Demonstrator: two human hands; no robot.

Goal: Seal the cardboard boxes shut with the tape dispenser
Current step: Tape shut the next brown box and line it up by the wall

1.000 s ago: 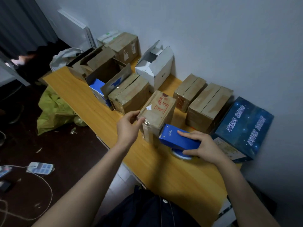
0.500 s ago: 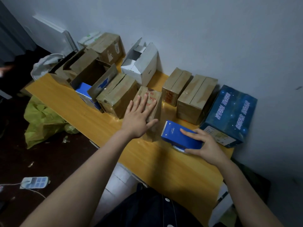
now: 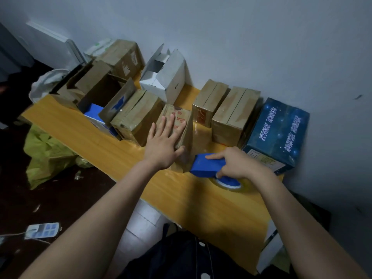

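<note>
Fingers (image 3: 171, 122) splayed, L hand (image 3: 163, 146) pins small box (image 3: 179, 114), R hand (image 3: 239, 164) grips tape dispenser (image 3: 205, 166) at its side; prob. strip start, next: steady pull.

left hand (image 3: 164, 142) flat on cardboard box (image 3: 182, 125), right hand (image 3: 238, 163) gripping tape dispenser (image 3: 207, 165)

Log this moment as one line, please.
left hand: flat on red-printed box | right hand: grips tape dispenser, front edge at that box's near end

blue box (image 3: 277, 135): white characters, unreadable | small cardboard box (image 3: 181, 114): red characters, unreadable
</note>
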